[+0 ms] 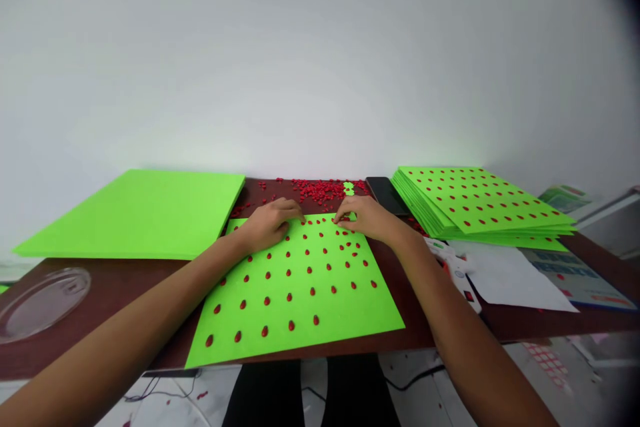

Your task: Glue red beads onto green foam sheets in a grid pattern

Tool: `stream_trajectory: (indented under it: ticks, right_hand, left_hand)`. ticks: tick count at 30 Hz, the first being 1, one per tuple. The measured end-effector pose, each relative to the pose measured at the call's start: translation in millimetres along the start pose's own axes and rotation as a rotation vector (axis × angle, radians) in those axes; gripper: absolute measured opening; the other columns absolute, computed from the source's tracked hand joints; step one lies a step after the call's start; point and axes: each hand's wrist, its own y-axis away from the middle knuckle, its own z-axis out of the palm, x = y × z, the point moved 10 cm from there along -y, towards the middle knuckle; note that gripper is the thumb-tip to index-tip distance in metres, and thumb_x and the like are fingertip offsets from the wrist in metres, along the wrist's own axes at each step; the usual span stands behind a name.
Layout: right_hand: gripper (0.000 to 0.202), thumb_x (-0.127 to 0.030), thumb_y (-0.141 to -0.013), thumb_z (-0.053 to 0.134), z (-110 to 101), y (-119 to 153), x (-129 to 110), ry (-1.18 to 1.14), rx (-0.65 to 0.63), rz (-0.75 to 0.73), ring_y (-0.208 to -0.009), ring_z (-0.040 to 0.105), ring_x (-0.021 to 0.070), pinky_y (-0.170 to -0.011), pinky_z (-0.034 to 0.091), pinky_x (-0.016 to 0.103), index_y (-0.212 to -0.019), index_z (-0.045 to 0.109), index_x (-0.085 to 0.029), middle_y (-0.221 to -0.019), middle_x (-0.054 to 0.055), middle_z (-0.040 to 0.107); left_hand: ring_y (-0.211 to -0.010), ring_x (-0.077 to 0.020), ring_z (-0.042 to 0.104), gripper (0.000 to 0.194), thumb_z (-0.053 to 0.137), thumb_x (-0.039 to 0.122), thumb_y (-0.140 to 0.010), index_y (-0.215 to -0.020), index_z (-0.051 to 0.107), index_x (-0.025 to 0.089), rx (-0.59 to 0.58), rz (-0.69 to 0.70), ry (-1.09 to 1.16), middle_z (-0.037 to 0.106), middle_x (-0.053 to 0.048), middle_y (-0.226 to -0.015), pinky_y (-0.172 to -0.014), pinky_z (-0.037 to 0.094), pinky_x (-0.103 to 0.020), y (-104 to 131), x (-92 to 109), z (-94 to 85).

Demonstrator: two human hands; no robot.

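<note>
Have both hands over a bright green sheet (350, 313) lying at the middle of the dark worktop (135, 280), dotted with small red pieces (291, 325) in rough rows. Have the left hand (273, 223) resting at its upper left, fingers loosely curled and tips down by the top row; cannot tell if gripping anything. Have the right hand (367, 215) at the upper right edge, thumb and forefinger brought nearly together just above a red piece; cannot tell if pinching it.

Can see large blue lettering on a printed sheet (580, 277) at the far right, partly under white paper (520, 277), too slanted to read, with an orange block near the lower edge. Can also see a white and orange glue gun (456, 270) with a red switch, beside the right forearm.

Behind the hands, see scattered loose red pieces (320, 192) and a dark phone (387, 195). To the right, see a stack of dotted green sheets (483, 199); to the left, plain green sheets (135, 213) and a clear plastic lid (86, 280).
</note>
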Motion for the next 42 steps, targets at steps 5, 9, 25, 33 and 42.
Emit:
stream_trajectory:
  ticks: [5,9,25,33,42]
  right_hand:
    - [0.019,-0.005,-0.089,0.07,5.8,-2.7,-6.1,-0.052,-0.023,0.016,-0.08,0.069,0.0161,-0.077,0.05,0.028,-0.091,0.081,-0.021,-0.09,0.004,0.077]
    - [0.009,-0.011,-0.089,0.076,5.3,-2.9,-8.5,-0.003,-0.002,0.02,-0.084,0.067,0.0175,-0.079,0.048,0.029,-0.09,0.078,-0.02,-0.092,0.005,0.074]
    - [0.012,-0.017,-0.095,0.072,4.3,-4.1,-12.3,0.014,0.058,-0.023,-0.085,0.065,0.018,-0.081,0.048,0.031,-0.097,0.082,-0.022,-0.095,0.006,0.069]
    - [0.011,-0.015,-0.086,0.078,9.2,-1.0,-12.0,-0.01,-0.014,0.002,-0.071,0.063,0.014,-0.069,0.047,0.026,-0.091,0.084,-0.022,-0.085,0.003,0.07]
    - [0.001,-0.021,-0.087,0.079,10.2,-1.3,-13.2,-0.023,-0.027,0.01,-0.074,0.063,0.0145,-0.071,0.047,0.026,-0.086,0.079,-0.02,-0.086,0.003,0.07]
  left_hand:
    - [-0.117,-0.026,0.063,0.055,0.045,-0.004,-0.074,-0.115,0.071,0.022,0.0,-0.003,0.004,0.069,-0.007,-0.123,-0.101,0.053,-0.042,0.3,-0.9,0.0]
    - [-0.118,-0.026,0.062,0.054,0.044,-0.004,-0.075,-0.115,0.07,0.021,-0.003,-0.002,0.008,0.069,-0.007,-0.124,-0.101,0.052,-0.042,0.4,-0.9,0.4]
    - [-0.116,-0.0265,0.062,0.054,0.045,-0.003,-0.075,-0.116,0.071,0.021,-0.003,-0.006,0.004,0.069,-0.008,-0.123,-0.099,0.054,-0.042,0.0,0.1,0.3]
    - [-0.116,-0.0267,0.062,0.055,0.045,-0.002,-0.074,-0.116,0.071,0.021,-0.005,-0.02,0.007,0.069,-0.008,-0.123,-0.1,0.053,-0.043,0.3,-1.4,2.9]
    - [-0.115,-0.0273,0.061,0.054,0.046,-0.002,-0.074,-0.116,0.071,0.021,-0.006,-0.017,0.005,0.068,-0.009,-0.121,-0.099,0.053,-0.044,0.1,-1.1,3.8]
